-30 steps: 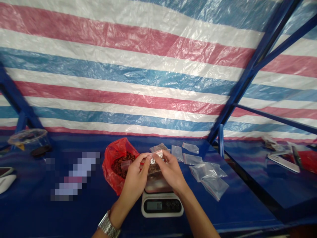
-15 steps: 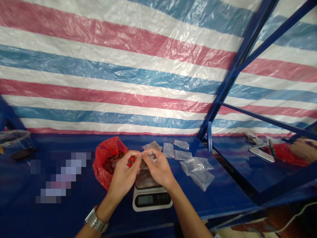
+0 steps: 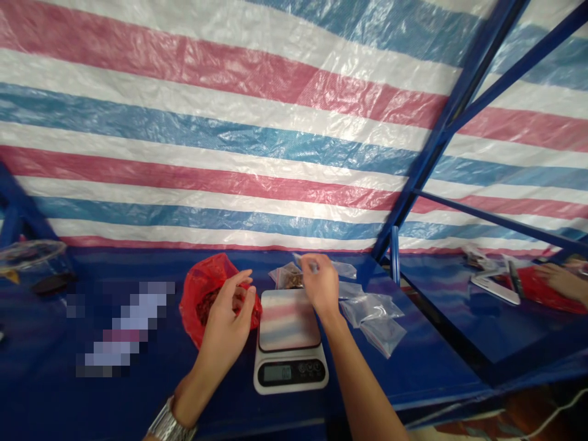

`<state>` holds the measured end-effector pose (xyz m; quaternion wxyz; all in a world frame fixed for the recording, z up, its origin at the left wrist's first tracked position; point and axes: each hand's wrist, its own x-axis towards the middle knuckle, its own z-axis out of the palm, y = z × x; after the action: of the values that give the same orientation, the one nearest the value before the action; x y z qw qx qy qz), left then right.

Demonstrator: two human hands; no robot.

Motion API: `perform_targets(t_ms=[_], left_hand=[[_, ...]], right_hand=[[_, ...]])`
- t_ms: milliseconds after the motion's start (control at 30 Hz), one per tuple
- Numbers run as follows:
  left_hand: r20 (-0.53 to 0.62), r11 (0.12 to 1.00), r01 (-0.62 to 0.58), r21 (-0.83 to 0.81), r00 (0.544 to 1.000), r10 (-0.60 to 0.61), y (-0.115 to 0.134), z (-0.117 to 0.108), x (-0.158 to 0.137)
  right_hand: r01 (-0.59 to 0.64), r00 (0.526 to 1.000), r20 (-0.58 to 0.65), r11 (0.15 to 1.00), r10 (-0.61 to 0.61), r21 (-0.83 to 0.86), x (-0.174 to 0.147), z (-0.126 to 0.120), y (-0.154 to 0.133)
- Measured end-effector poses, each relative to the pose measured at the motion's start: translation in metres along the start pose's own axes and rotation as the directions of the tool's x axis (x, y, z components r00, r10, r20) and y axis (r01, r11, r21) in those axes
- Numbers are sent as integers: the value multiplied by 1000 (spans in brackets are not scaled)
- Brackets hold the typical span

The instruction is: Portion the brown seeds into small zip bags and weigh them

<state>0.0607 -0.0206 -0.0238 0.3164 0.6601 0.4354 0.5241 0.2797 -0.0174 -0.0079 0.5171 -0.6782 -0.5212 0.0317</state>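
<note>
A digital kitchen scale (image 3: 290, 321) lies between my hands, its metal plate bare and its display showing what looks like 0.0. My left hand (image 3: 229, 312) is open with fingers apart, in front of a red plastic bag (image 3: 195, 294) of small dark brown pieces and partly hiding them. Beyond the scale's plate, my right hand (image 3: 320, 285) is closed in a pinch on a clear zip bag (image 3: 298, 260), which the fingers mostly hide. Beside it lies another zip bag (image 3: 290, 279) with brown pieces inside.
Flat clear bags (image 3: 374, 312) are spread on the blue table (image 3: 436, 361) at right. A clear container (image 3: 37, 263) stands at far left. Blue metal bars (image 3: 416, 177) rise at right. Past them are a white device (image 3: 496, 289) and another person's hand (image 3: 563, 282) by red plastic.
My hands, together over the scale with a small clear bag, have parted. The right moved back and right with the bag; the left let go and opened. The scale's plate is now uncovered.
</note>
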Motion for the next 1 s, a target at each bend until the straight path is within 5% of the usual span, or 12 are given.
perform_targets(t_ms=[100, 367, 500, 667, 833, 1000], left_hand=[[-34, 1000, -1, -3, 999, 0, -3, -7, 2], [-56, 999, 37, 10, 998, -36, 4, -17, 3], [-61, 999, 18, 39, 998, -16, 3, -17, 4], [-56, 998, -32, 60, 998, 35, 4, -15, 3], [-58, 994, -88, 68, 994, 92, 14, -11, 0], [-10, 969, -225, 100, 974, 227, 26, -1, -5]], right_hand=[[99, 954, 291, 992, -73, -75, -4, 18, -7], [233, 871, 461, 969, -169, -85, -1, 36, -14], [281, 878, 430, 954, -211, -105, 1, 32, -15], [157, 952, 302, 932, -54, -328, 11, -10, 16], [66, 946, 314, 895, 85, -442, 7, -41, 43], [6, 961, 247, 885, 124, -466, 3, -52, 32]])
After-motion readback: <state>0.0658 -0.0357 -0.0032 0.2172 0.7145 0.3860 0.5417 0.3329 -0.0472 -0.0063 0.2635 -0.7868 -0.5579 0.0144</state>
